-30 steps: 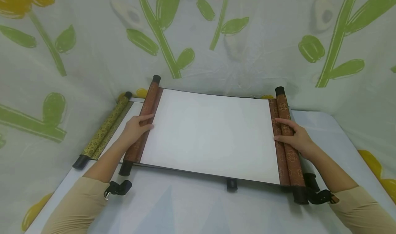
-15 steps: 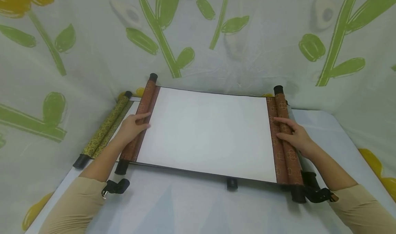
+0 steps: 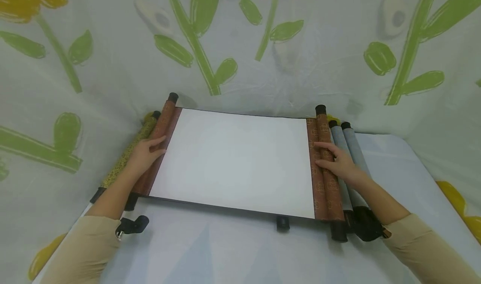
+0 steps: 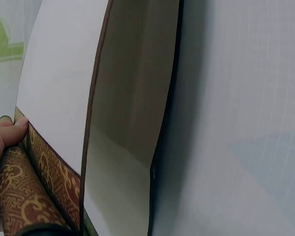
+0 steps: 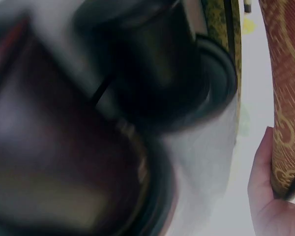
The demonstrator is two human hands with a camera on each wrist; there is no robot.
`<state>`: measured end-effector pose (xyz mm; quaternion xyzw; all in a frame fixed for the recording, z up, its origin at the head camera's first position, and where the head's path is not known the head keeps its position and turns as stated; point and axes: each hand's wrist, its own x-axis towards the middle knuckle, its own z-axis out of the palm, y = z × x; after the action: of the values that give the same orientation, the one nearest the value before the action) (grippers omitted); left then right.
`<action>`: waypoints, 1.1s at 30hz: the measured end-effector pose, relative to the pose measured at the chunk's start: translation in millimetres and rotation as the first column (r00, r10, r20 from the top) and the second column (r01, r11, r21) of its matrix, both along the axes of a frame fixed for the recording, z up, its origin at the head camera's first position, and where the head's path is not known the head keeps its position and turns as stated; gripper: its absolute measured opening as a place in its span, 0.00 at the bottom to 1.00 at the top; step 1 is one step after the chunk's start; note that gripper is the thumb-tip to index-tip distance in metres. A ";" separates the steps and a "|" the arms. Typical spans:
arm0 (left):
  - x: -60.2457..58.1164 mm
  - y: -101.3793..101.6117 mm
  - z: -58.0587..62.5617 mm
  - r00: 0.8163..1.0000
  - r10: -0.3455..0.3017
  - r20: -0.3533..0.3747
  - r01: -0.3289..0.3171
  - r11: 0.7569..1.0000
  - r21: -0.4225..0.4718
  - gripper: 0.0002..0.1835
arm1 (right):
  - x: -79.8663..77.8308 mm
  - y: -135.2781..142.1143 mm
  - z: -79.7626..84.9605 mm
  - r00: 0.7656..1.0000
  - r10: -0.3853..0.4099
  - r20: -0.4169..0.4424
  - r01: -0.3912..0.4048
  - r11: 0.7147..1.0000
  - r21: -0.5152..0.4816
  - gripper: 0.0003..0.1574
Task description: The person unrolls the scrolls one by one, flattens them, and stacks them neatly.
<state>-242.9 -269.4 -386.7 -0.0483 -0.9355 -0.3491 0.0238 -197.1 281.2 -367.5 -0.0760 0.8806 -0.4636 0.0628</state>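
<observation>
A hanging scroll with a blank white sheet is spread between red-brown patterned rollers with black end caps. My left hand grips the left roller, thumb at the sheet's brown border in the left wrist view. On the other side my right hand holds the right roller, fingers across it. Shadow shows under the front edge of the scroll, which lies over other scrolls. In the right wrist view, large dark end caps fill the left side, blurred, and the patterned roller stands at the right.
A yellow-green patterned roller lies at the left, partly covered. Two blue-grey rollers lie beside the right hand. One black end cap pokes out under the front edge. The white table meets a flower-printed curtain behind.
Both hands have shifted left, carrying the red-brown scroll with them. It now covers more of the yellow-green scroll, and the blue-grey rollers at the right have come into view.
</observation>
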 end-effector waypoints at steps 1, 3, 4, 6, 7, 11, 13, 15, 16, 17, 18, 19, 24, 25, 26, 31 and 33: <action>0.1 -3.0 -0.6 1.000 0.009 -0.002 -0.009 1.000 -0.002 0.27 | -1.2 -3.2 -0.5 1.000 0.003 0.003 -0.003 1.000 0.000 0.39; 0.0 -8.8 -1.9 0.999 0.040 -0.008 -0.040 0.999 -0.025 0.26 | -3.7 -9.7 -1.5 1.000 0.012 0.014 -0.012 1.000 -0.004 0.39; -0.3 -10.9 -2.5 0.998 0.056 -0.011 -0.056 0.998 -0.034 0.26 | -4.7 -13.1 -1.9 1.000 0.011 0.022 -0.011 1.000 -0.003 0.39; -1.1 -14.5 -2.8 0.997 0.078 -0.019 -0.078 0.996 -0.039 0.25 | -6.9 -20.0 -2.8 0.999 0.011 0.033 -0.011 1.000 0.003 0.39; -1.6 -16.2 -2.7 0.996 0.088 -0.022 -0.089 0.995 -0.042 0.25 | -8.4 -23.6 -3.4 0.999 0.007 0.039 -0.007 1.000 0.000 0.39; -4.2 -23.0 -2.1 0.993 0.113 -0.023 -0.114 0.992 -0.061 0.24 | -15.3 -37.2 -4.9 0.998 -0.013 0.061 0.012 1.000 0.022 0.39; -5.2 -25.7 -2.3 0.991 0.128 -0.029 -0.130 0.988 -0.086 0.24 | -19.3 -42.4 -6.0 0.997 -0.014 0.072 0.012 1.000 0.023 0.38; -6.1 -27.7 -3.2 0.990 0.138 -0.041 -0.142 0.982 -0.126 0.23 | -22.3 -46.7 -7.2 0.996 -0.003 0.085 0.002 1.000 0.008 0.38; -6.6 -28.5 -4.1 0.989 0.142 -0.050 -0.148 0.978 -0.146 0.23 | -23.5 -48.3 -8.0 0.996 0.006 0.089 -0.005 1.000 -0.007 0.38; -7.4 -29.3 -5.6 0.988 0.144 -0.055 -0.152 0.975 -0.165 0.23 | -24.4 -49.6 -8.9 0.996 0.005 0.091 -0.005 1.000 -0.005 0.38; -8.1 -29.9 -7.2 0.988 0.145 -0.062 -0.154 0.970 -0.186 0.22 | -25.2 -50.4 -10.3 0.995 0.004 0.096 -0.004 1.000 -0.003 0.37; -8.8 -30.4 -8.7 0.987 0.143 -0.069 -0.155 0.965 -0.210 0.22 | -25.8 -51.2 -11.7 0.995 0.002 0.103 -0.002 1.000 -0.002 0.37; -11.0 -31.2 -16.8 0.987 0.133 -0.085 -0.152 0.947 -0.282 0.21 | -26.5 -54.9 -20.4 0.992 -0.014 0.127 0.010 0.999 0.031 0.37; -11.1 -31.0 -18.0 0.987 0.138 -0.083 -0.156 0.944 -0.290 0.21 | -26.2 -55.8 -21.7 0.991 -0.011 0.131 0.007 1.000 0.030 0.38; -11.2 -30.8 -19.0 0.987 0.142 -0.080 -0.160 0.941 -0.299 0.21 | -26.5 -56.5 -23.3 0.991 -0.008 0.133 0.005 1.000 0.026 0.38; -11.1 -30.1 -22.5 0.986 0.145 -0.083 -0.165 0.922 -0.349 0.21 | -30.1 -58.4 -30.4 0.988 -0.012 0.155 0.006 0.999 0.039 0.36; -10.4 -30.6 -24.0 0.986 0.136 -0.098 -0.162 0.919 -0.359 0.21 | -31.8 -58.9 -32.9 0.987 -0.014 0.162 0.006 0.999 0.047 0.36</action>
<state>-253.3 -300.0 -410.7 0.0072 -0.9837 -0.1639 0.0742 -228.9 222.3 -400.4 -0.0321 0.8835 -0.4479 0.1337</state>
